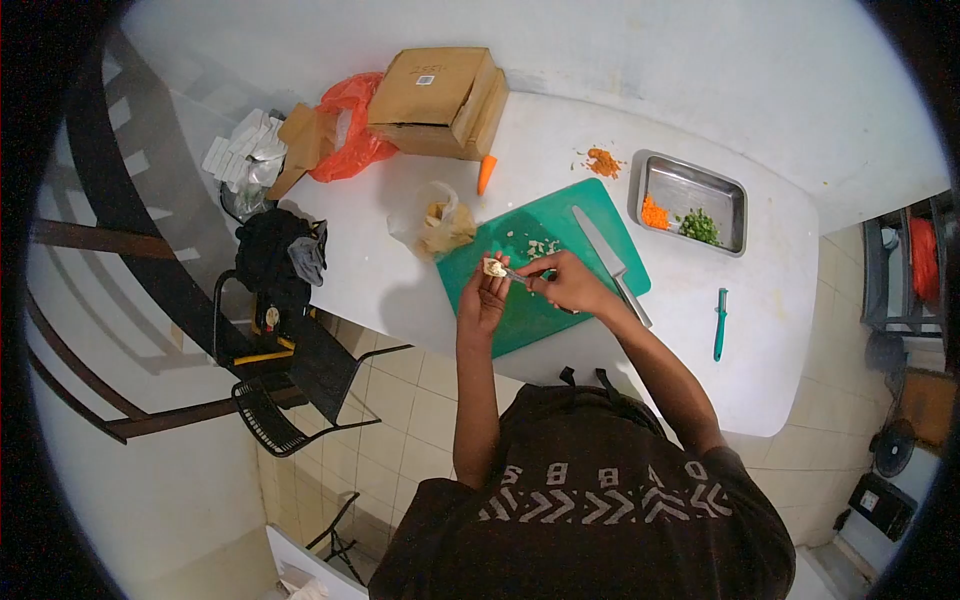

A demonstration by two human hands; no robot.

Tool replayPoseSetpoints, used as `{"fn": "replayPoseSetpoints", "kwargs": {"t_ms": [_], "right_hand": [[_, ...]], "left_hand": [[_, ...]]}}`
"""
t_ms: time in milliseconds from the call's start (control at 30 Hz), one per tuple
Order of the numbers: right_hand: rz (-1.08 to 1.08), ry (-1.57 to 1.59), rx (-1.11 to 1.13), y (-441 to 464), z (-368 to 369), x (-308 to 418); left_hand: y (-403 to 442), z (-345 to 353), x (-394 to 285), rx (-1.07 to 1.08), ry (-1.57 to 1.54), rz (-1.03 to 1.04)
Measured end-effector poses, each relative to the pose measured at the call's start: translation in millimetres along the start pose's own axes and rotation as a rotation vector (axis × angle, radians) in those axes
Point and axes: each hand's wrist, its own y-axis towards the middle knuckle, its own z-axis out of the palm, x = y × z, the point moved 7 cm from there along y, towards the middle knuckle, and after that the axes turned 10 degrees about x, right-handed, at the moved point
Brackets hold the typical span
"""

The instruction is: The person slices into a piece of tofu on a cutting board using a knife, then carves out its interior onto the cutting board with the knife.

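Over the green cutting board (515, 315), my left hand (485, 300) holds a small pale piece of food (495, 267) at its fingertips. My right hand (567, 283) is closed round a small tool, whose metal end (516, 276) touches or nearly touches the piece. What exactly the piece is cannot be made out. Small pale bits (543, 247) lie on the board just beyond my hands. A large knife (600, 243) rests on the board's right side, its handle reaching over the edge.
A metal tray (741, 205) holds chopped orange and green pieces. Orange peelings (603, 163), a carrot piece (486, 175), a clear plastic bag (437, 222), a cardboard box (432, 88), a red bag (350, 125) and a green peeler (720, 325) are on the white table (765, 300).
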Motion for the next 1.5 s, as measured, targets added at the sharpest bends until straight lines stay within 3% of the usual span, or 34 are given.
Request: {"fn": "replayPoseSetpoints", "kwargs": {"t_ms": [67,133,367,433,633,700,733,800,1133,1233,1367,1500], "right_hand": [[-0.054,-0.119,-0.036,0,1,5],[-0.173,-0.495,-0.194,-3,3,21],[-0.156,-0.839,-0.261,-7,17,45],[-0.047,-0.954,-0.219,3,23,36],[-0.081,-0.900,-0.229,4,27,44],[-0.141,-0.900,-0.200,4,26,44],[-0.200,-0.899,-0.170,3,28,46],[-0.190,-0.901,-0.180,1,27,45],[-0.155,-1.088,-0.054,-10,20,61],[-0.187,-1.107,-0.166,-11,18,63],[-0.186,-1.146,-0.242,-6,24,60],[-0.190,-1.132,-0.133,-2,24,57]], "left_hand": [[0,-2,1,0.015,-0.054,-0.007],[2,-1,2,0.034,-0.104,-0.016],[1,-1,4,0.084,-0.062,-0.024],[0,0,4,0.086,-0.031,-0.018],[8,-17,0,0.159,-0.017,-0.001],[13,-20,3,0.398,-0.175,-0.098],[6,-4,3,0.398,-0.174,-0.098],[-7,-5,-1,0.008,0.025,-0.015],[-5,-5,4,0.036,0.044,-0.037],[-6,-5,3,0.058,0.070,-0.029],[-1,-4,4,0.159,0.027,-0.056],[-2,-4,5,0.264,-0.037,-0.096]]}}
